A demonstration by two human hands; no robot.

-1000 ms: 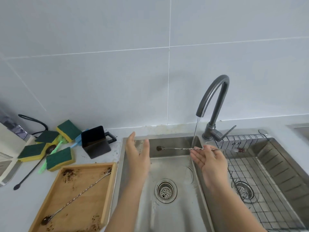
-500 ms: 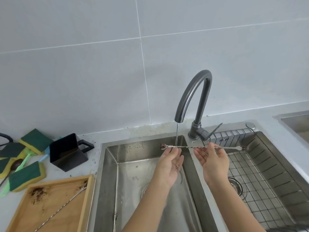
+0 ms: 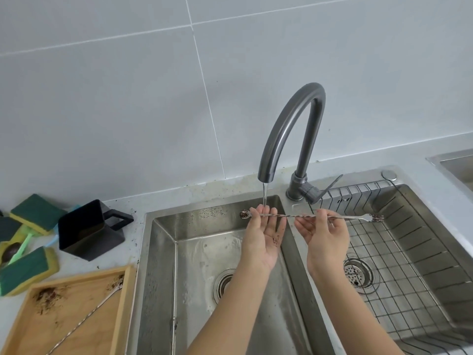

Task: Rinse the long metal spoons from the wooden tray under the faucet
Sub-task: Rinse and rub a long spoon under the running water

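Closer now, left hand [image 3: 263,234] cups spoon [image 3: 302,216]; tray [image 3: 23,313] holds another.

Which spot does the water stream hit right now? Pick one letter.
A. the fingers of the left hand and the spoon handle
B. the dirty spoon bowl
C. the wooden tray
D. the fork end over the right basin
A: the water stream from the faucet lands on the left hand fingers, where the spoon handle crosses them.

Two long metal spoons [image 3: 302,216] [image 3: 84,319], one wooden tray [image 3: 120,313], one faucet [image 3: 291,129], two sink basins [image 3: 163,252] [image 3: 419,226], four green sponges [image 3: 38,212] [image 3: 7,228] [image 3: 25,269] [image 3: 11,251], one black container [image 3: 87,229], two hands [image 3: 263,234] [image 3: 325,234].
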